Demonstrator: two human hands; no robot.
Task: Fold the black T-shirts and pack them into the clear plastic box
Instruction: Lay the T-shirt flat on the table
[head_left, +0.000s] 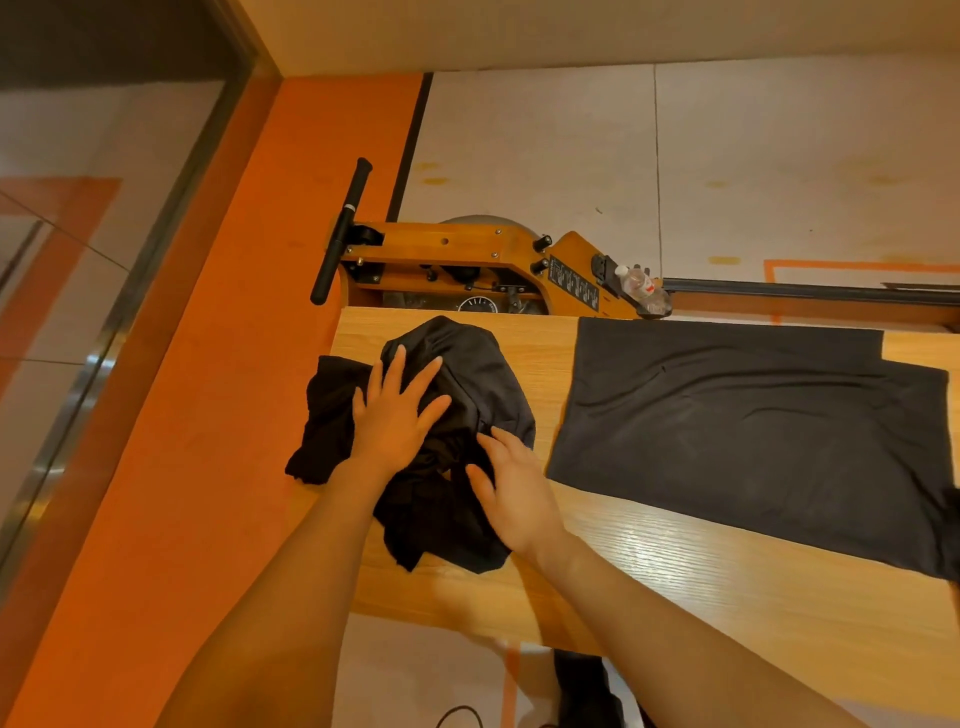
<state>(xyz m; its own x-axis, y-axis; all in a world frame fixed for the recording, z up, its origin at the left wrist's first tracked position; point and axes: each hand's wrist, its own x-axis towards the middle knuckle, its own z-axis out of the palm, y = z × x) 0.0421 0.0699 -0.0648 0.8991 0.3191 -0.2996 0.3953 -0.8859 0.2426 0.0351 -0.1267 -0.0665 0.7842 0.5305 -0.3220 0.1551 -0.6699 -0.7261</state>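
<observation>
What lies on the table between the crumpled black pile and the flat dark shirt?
Nothing: the head view shows bare wood table between the crumpled pile and the flat shirt.

I see both bare forearms reaching forward from the bottom of the view, converging toward the middle. My left hand (397, 415) lies palm down with its fingers straight and spread wide, the thumb angled out to the left, wrist roughly in line with the forearm. My right hand (511, 491) sits just beside it, lower and to the right, also palm down, fingers extended and pointing up and to the left, held closer together than the left's. The two hands are near each other but not touching. Neither hand is curled; both are flat and pressing down.
</observation>
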